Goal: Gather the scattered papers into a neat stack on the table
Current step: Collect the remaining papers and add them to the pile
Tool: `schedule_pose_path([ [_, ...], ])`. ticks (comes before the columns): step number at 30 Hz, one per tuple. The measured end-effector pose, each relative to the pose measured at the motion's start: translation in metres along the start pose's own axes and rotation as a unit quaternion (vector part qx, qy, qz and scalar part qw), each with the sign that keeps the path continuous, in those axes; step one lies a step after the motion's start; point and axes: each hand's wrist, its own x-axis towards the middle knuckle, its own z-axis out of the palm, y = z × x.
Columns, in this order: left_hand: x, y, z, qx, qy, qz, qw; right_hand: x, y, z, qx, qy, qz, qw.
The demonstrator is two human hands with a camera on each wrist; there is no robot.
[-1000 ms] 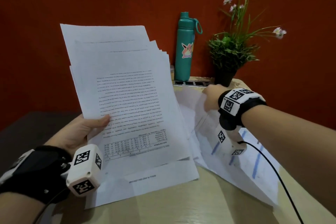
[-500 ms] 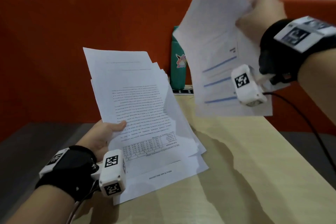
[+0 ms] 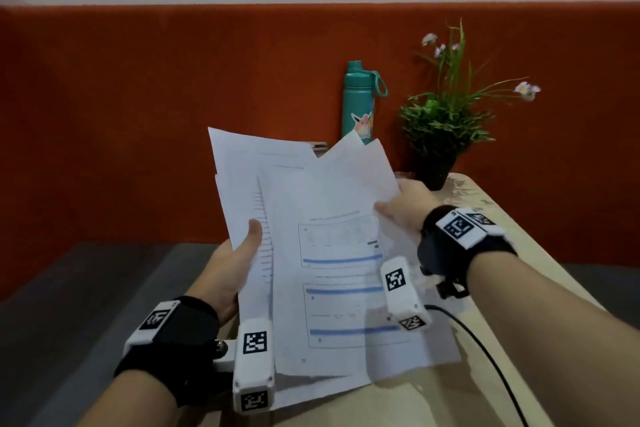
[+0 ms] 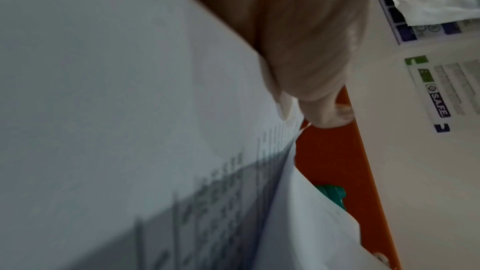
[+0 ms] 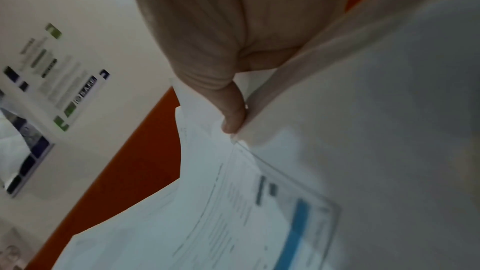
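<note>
Now we have both bundles together: half a second ago our right hand [image 3: 403,206] held its sheets high in the upper right of the head view, well apart from the pile in our left hand [image 3: 235,263], and at this moment those sheets lie on top of that pile at the centre of the frame. The papers [image 3: 332,253] form one overlapping sheaf, raised above the table [image 3: 502,288] rather than lying on it, with only the lower edge seeming to reach the wood at the bottom centre.

Our left hand grips the sheaf at its left edge, the thumb pressed across the front of the printed page; the left wrist view shows the thumb [image 4: 319,93] pinching the sheet edge. Our right hand pinches the right edge, fingers curled behind and thumb on the front, which the right wrist view confirms.

No loose sheets show on the bare wood in the head view, so we judge the gathering nearly finished. The stack is not neat, though: corners fan out at the top centre and the blue-barred page sits askew over the text pages beneath. We reckon squaring the edges and laying the stack flat is what remains.

The teal bottle [image 3: 360,104] and the potted plant [image 3: 446,121] stand in the upper right, beyond the sheaf.
</note>
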Motion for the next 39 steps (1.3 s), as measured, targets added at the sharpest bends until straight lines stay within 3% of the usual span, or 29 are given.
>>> schedule_pose_path([
  [6,0.008,-0.008,-0.007,0.022,-0.055,-0.018,0.998,0.012,0.007,0.043,0.114,-0.052,0.036,0.992],
  [10,0.005,0.005,-0.011,-0.044,-0.102,-0.015,0.994,0.017,0.027,0.042,0.199,-0.045,0.158,0.966],
  [12,0.001,0.018,-0.012,-0.071,-0.127,0.0,0.989,0.013,0.032,0.036,0.244,-0.092,0.182,0.948],
  [15,0.005,0.037,-0.009,-0.058,-0.082,0.008,0.995,0.004,0.022,0.026,0.396,-0.179,0.126,0.892],
  [17,0.008,0.051,-0.003,0.003,-0.046,0.026,0.999,0.006,0.01,0.019,0.42,-0.138,0.067,0.895],
  [19,0.009,0.066,0.006,0.077,-0.02,0.071,0.994,0.011,-0.001,0.01,0.403,-0.036,0.012,0.914],
  [22,0.014,0.086,0.019,0.181,0.048,0.153,0.97,0.01,-0.017,0.0,0.352,0.073,-0.06,0.931],
  [24,0.018,0.098,0.03,0.236,0.114,0.19,0.946,0.003,-0.029,-0.005,0.356,0.111,-0.104,0.922],
  [27,0.02,0.106,0.049,0.207,0.22,0.227,0.926,-0.005,-0.04,-0.004,0.357,0.152,-0.146,0.91],
  [31,0.019,0.104,0.068,0.095,0.272,0.239,0.927,-0.01,-0.04,0.004,0.352,0.194,-0.157,0.902],
  [34,0.02,0.1,0.067,0.054,0.285,0.249,0.924,-0.013,-0.037,-0.002,0.351,0.226,-0.164,0.894],
  [39,0.019,0.101,0.069,0.089,0.247,0.297,0.918,-0.013,-0.045,-0.011,0.37,0.239,-0.19,0.878],
])
